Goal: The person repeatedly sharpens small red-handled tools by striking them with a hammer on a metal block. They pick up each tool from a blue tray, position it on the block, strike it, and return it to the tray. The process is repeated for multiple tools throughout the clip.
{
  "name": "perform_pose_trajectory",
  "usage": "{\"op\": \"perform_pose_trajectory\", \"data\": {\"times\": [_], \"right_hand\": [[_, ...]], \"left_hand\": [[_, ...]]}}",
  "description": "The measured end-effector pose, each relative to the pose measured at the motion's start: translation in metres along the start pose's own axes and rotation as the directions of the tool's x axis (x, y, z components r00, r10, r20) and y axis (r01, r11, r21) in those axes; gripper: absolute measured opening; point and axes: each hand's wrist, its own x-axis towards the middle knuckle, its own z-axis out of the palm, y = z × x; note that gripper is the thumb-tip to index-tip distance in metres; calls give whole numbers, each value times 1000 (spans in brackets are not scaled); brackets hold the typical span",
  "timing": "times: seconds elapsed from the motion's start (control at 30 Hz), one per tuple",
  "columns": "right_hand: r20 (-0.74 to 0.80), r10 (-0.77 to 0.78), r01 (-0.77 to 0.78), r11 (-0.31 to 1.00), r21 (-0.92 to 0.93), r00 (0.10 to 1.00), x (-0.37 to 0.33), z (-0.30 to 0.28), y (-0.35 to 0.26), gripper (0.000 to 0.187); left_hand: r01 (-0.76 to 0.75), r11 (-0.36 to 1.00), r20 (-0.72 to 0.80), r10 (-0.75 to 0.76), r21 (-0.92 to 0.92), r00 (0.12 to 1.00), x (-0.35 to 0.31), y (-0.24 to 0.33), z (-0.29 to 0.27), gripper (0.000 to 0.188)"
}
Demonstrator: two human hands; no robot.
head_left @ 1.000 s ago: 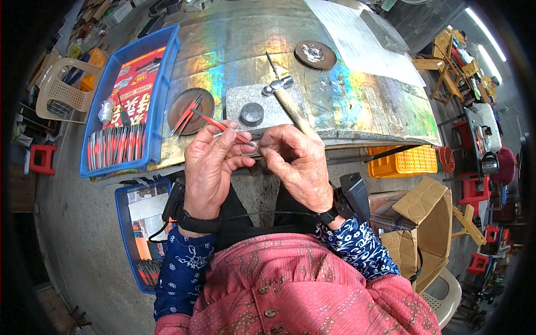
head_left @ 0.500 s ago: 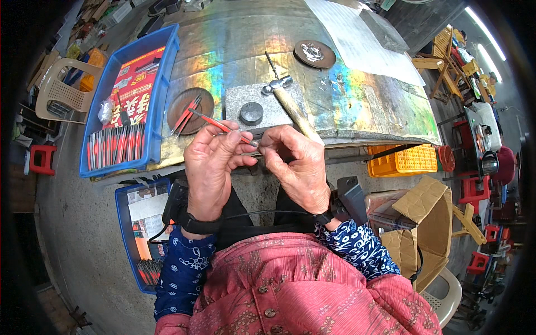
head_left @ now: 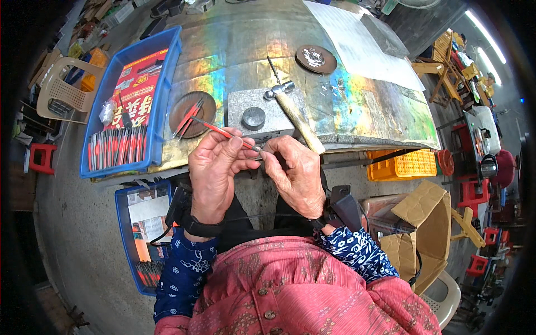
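Workbench seen from above, the person's hands meeting at its near edge. The metal-sheeted table [head_left: 357, 106] shows rainbow discolouration. On it lies a grey stone slab [head_left: 265, 106] carrying a small round metal block [head_left: 254, 118]; a hammer [head_left: 296, 114] with a pale wooden handle rests across the slab's right side, its head pointing away from the person. Left of the slab sits a round brown dish [head_left: 192, 114] holding a few red tools; a second dark dish [head_left: 316, 59] lies farther back, beside a white paper sheet [head_left: 363, 47]. A blue tray [head_left: 137, 100] at the table's left holds a row of red-handled tools and a red printed sheet. A second blue tray [head_left: 142, 234] stands on the floor below, an orange crate [head_left: 405, 164] under the table's right end, and an open cardboard box [head_left: 424, 223] near the right elbow.

The left hand [head_left: 215, 173] is curled, its thumb and fingers pinching a thin red-handled tool [head_left: 223, 132] that slants up to the left, over the slab's near edge. The right hand [head_left: 296, 176] is closed, its fingertips pinched at the tool's metal tip; what it grips there is too small to tell.
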Motion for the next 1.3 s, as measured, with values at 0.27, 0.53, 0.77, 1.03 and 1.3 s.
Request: {"op": "perform_pose_trajectory", "data": {"times": [0.27, 0.53, 0.77, 1.03, 1.3], "right_hand": [[-64, 10, -15, 996, -84, 998, 13, 6, 3, 10], [-31, -143, 114, 886, -450, 989, 24, -23, 16, 13], [37, -24, 42, 753, -656, 999, 19, -42, 32, 35], [30, 148, -100, 795, -599, 989, 10, -38, 39, 46], [25, 126, -85, 793, -603, 992, 8, -35, 45, 46]], "left_hand": [[-31, 998, -18, 32, 46, 999, 13, 0, 5, 16], [-125, 972, 25, 122, 199, 992, 42, 8, -3, 14], [-235, 894, 51, 233, 383, 971, 59, 2, 1, 10], [-276, 812, 69, 281, 514, 957, 60, -3, 5, 8], [-294, 687, 78, 327, 665, 942, 56, -3, 11, 5]]}}
